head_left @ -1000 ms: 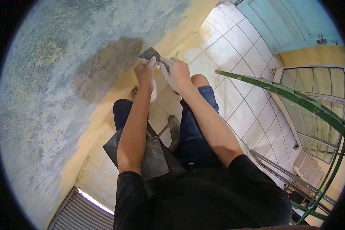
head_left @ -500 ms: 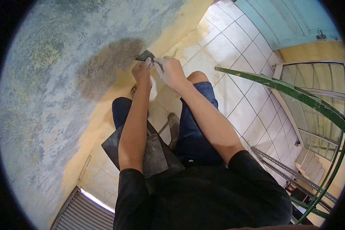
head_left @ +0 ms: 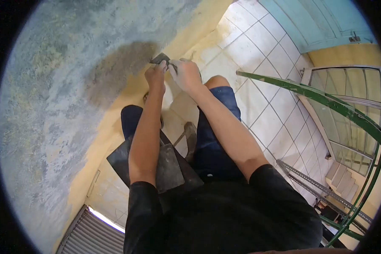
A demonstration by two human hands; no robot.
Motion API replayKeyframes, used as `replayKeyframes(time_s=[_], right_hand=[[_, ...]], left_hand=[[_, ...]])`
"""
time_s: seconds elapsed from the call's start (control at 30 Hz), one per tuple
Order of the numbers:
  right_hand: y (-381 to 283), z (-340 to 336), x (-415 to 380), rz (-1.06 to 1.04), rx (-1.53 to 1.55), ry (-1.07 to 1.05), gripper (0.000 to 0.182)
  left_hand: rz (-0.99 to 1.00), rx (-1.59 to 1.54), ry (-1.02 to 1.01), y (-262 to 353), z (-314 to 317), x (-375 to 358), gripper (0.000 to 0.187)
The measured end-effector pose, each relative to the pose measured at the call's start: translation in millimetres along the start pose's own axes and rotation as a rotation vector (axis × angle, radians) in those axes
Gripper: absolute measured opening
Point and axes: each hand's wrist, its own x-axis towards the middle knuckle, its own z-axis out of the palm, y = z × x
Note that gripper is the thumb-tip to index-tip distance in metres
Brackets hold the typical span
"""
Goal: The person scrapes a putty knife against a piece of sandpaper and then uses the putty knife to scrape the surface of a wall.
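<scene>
Left hand [head_left: 155, 75]: fingers curled, dark sheet [head_left: 159, 58] pinched by lower edge. Right hand [head_left: 186, 75]: fingers bent, thumb extended, sheet's right side gripped. Sheet held above knees, beside mottled wall [head_left: 63, 101], near brownish patch [head_left: 120, 70]; contact cannot be told. Grey flat piece [head_left: 171, 167] laid on lap, partly covered by left forearm. Green metal frame [head_left: 317, 95] positioned at right, over tiled floor [head_left: 258, 99].

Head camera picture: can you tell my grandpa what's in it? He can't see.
The left hand and right hand hold a small dark sheet near a brownish patch on a blotchy blue-grey wall. Pale floor tiles and a green metal frame show at right.
</scene>
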Motion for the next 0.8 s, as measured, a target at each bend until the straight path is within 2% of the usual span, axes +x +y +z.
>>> replayKeyframes(time_s=[0.07,0.13,0.2,0.43,0.53,0.6,0.73,0.8], right_hand=[[0,-6,-1,0.007,0.024,0.022,0.021],[-4,-12,0,0.011,0.049,0.029,0.022],[-3,-14,-5,0.124,0.040,0.070,0.021],[10,-15,1,0.040,-0.008,-0.008,0.021],[14,-9,-6,0.152,-0.048,-0.031,0.020],[25,-12,6,0.012,0.020,0.030,0.018],[22,-14,2,0.054,0.027,-0.036,0.018],[17,-12,-7,0.004,-0.083,-0.059,0.021]], left_hand=[[-0.007,-0.087,-0.017,0,2,8,0.025],[0.067,0.019,-0.092,5,2,11,0.016],[0.075,-0.022,-0.103,8,7,16,0.015],[-0.032,-0.191,-0.113,-6,8,16,0.016],[-0.042,-0.064,-0.093,-8,9,19,0.016],[-0.042,-0.091,-0.073,-7,17,16,0.014],[-0.055,-0.193,0.008,-22,12,33,0.012],[-0.076,-0.158,-0.031,-33,1,47,0.014]])
